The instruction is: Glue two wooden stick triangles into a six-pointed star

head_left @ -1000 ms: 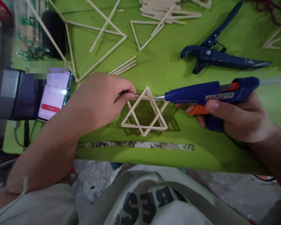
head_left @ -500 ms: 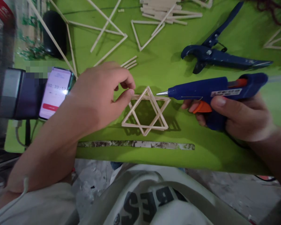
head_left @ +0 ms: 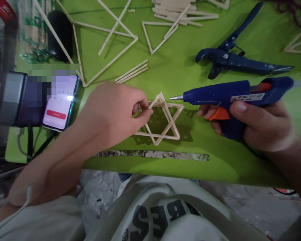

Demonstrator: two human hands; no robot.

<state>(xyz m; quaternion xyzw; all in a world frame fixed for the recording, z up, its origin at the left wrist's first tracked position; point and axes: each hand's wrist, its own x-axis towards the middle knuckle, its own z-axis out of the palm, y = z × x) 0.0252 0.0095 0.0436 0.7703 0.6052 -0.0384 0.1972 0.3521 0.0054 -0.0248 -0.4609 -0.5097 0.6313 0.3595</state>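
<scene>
A six-pointed star frame of thin wooden sticks (head_left: 170,124) lies on the green tabletop in front of me. My left hand (head_left: 115,115) reaches over its left side, thumb and fingers closed on a stick near the upper left; the hand hides that part of the star. In my right hand (head_left: 268,124) is a blue glue gun (head_left: 215,93), my fingers around the handle by its orange trigger. Its metal nozzle points left, just right of the star's top point and apart from it.
Behind the star lie several loose sticks (head_left: 131,72), a stick triangle (head_left: 160,44) and a dark blue cutter (head_left: 230,60). A lit phone (head_left: 56,117) leans at the left. A flat worn strip (head_left: 153,154) lies along the table's near edge.
My left hand has moved right and slightly down, from the star's upper left corner onto its left side. The glue gun has shifted slightly right with my right hand.
</scene>
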